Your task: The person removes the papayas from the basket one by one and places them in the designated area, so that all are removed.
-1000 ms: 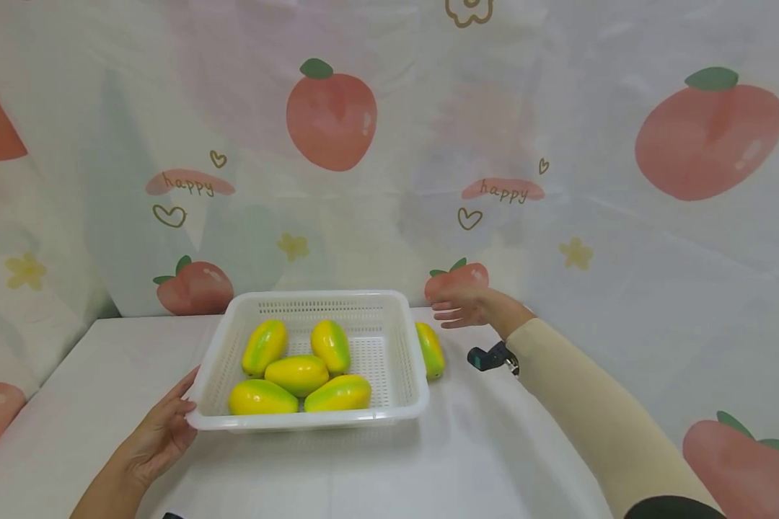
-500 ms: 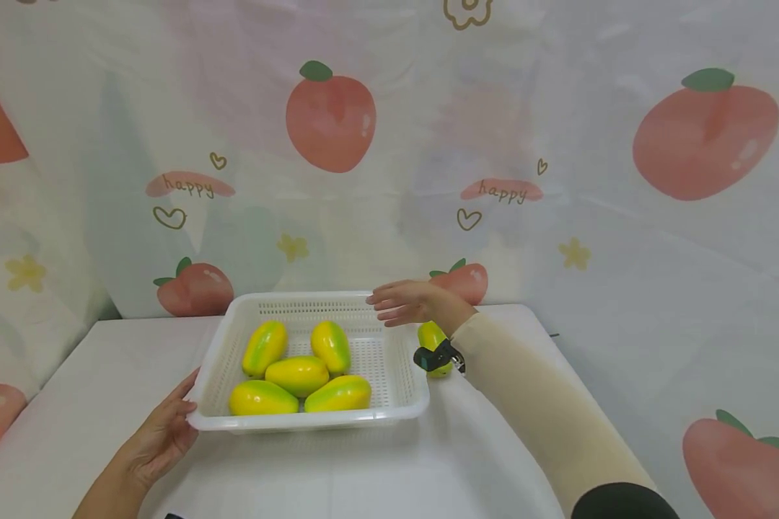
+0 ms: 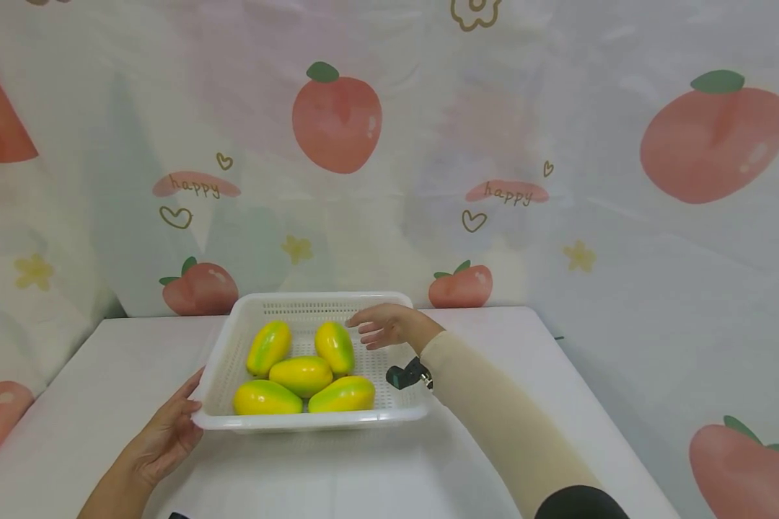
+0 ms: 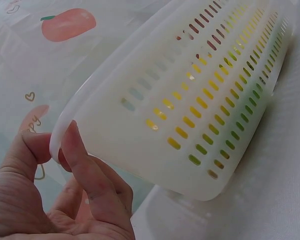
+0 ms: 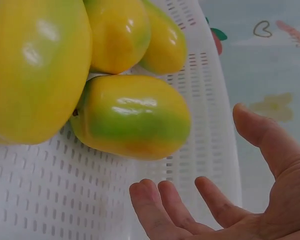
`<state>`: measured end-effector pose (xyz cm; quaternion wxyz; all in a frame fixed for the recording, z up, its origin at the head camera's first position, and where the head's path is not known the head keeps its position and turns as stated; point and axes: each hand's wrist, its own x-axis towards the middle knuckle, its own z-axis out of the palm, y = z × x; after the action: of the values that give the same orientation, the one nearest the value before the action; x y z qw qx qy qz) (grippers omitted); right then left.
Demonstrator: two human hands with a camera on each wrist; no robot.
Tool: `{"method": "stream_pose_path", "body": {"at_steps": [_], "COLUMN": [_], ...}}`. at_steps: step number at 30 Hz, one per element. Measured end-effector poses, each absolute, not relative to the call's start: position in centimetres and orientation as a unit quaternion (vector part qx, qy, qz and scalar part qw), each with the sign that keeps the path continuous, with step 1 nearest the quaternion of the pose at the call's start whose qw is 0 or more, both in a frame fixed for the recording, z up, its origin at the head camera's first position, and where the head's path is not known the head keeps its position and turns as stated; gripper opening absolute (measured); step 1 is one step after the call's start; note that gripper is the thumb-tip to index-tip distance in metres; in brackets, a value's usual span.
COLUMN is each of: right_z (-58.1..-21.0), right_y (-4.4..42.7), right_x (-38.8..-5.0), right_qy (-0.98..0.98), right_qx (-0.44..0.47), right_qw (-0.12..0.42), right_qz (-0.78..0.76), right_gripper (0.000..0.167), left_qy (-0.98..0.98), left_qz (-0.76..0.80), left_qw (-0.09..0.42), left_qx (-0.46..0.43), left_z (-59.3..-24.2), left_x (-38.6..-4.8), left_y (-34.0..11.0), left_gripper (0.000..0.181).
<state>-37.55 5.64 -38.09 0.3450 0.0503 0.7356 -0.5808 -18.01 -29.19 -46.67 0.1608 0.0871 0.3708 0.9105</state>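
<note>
A white plastic basket (image 3: 305, 423) stands on the table with several yellow-green mangoes inside, one of them in the centre (image 3: 301, 375). At the basket's left front corner my left hand (image 3: 162, 436) pinches the rim between thumb and fingers, as the left wrist view (image 4: 97, 192) of that hand also shows. My right hand (image 3: 389, 326) hovers over the basket's right side, fingers spread and holding nothing. Nearest to it is the back right mango (image 3: 335, 347); in the right wrist view this mango (image 5: 135, 117) lies just beyond the fingertips, apart from them.
The white table (image 3: 493, 346) runs back to a hanging cloth (image 3: 389, 238) printed with peaches, hearts and flowers. A black wrist camera (image 3: 402, 376) sits below my right wrist. My right forearm covers part of the basket's right edge and the table beside it.
My right hand has moved left from beyond the basket to over its right part, lowering slightly at the end. The mango outside the basket is now out of sight. My left hand keeps its grip.
</note>
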Motion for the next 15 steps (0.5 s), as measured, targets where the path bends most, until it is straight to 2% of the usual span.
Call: {"method": "stream_pose_path", "body": {"at_steps": [8, 15], "right_z": [-40.1, -41.0], "right_y": [5.2, 4.8], "right_x": [-37.5, -37.3], "right_qy": [0.734, 0.719], "right_qx": [0.076, 0.075], "right_qw": [0.339, 0.349], "right_qz": [-0.583, -0.596], "right_gripper": [0.062, 0.056], "left_qy": [0.368, 0.367], "left_qz": [0.913, 0.913], "left_qw": [0.162, 0.160], "left_qx": [0.076, 0.070], "left_z": [-46.5, -46.6], "left_x": [-18.0, -17.8], "left_y": [-29.1, -29.1], "left_gripper": [0.057, 0.058]}}
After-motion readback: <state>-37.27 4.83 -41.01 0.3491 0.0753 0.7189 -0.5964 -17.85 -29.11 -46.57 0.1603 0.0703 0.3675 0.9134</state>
